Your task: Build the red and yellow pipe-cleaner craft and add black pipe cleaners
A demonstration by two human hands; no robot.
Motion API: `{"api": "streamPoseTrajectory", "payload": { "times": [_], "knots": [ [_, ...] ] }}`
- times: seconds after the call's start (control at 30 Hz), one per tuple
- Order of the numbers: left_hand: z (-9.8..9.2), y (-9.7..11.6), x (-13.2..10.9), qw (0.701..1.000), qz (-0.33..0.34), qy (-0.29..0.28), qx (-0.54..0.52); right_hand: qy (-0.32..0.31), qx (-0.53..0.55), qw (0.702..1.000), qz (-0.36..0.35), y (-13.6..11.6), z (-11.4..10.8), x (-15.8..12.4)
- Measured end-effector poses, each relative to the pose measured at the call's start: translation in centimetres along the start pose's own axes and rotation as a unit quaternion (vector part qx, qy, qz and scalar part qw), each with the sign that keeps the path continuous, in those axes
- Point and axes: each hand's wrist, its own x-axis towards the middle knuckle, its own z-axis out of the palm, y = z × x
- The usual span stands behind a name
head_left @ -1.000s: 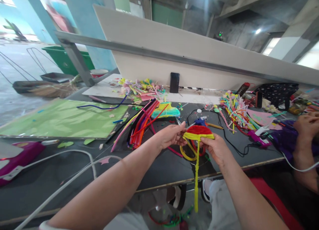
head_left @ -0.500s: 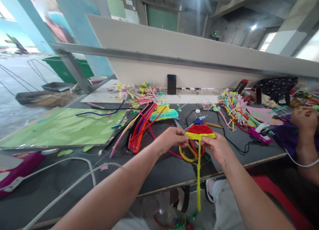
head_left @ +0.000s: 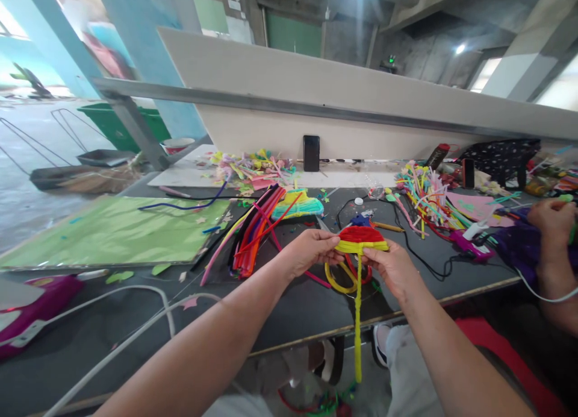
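1. Pinching the red-and-yellow piece point(head_left: 361, 234) over the tabletop point(head_left: 289, 314), left side with left hand point(head_left: 316, 248), right side with right hand point(head_left: 392, 263)!
2. Squeeze lightly, hold level, and mind the dangling yellow strand point(head_left: 358, 320).

There's 1 red/yel pc point(head_left: 362, 235), 2 phones point(head_left: 311, 153) & 1 wht cap point(head_left: 358, 201).

The dark grey table point(head_left: 289, 319) is thickly strewn. Its left side is covered by a green sheet point(head_left: 121, 230), with a magenta-and-white device point(head_left: 49, 299) laid nearer the front edge. A bundle of coloured fuzzy stems point(head_left: 253, 236) is spread mid-table, beside a yellow-and-turquoise fuzzy piece point(head_left: 298, 207). Yellow-and-red-handled scissors point(head_left: 334, 285) are set farther right.
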Motion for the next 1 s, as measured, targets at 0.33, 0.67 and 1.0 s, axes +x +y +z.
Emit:
{"api": "streamPoseTrajectory", "payload": {
  "times": [0.33,0.67,1.0],
  "knots": [
    [0.8,-0.7,0.1,1.0,-0.028,-0.008,-0.009,-0.024,-0.001,1.0,-0.01,0.4,0.9,-0.2],
    [1.3,-1.2,0.1,0.998,0.009,0.032,0.059,-0.053,-0.044,0.997,-0.041,1.3,1.9,0.0],
    [1.1,-1.1,0.4,0.997,0.017,0.072,0.028,-0.092,0.002,0.995,0.027,-0.5,0.3,0.0]
  ]
}}
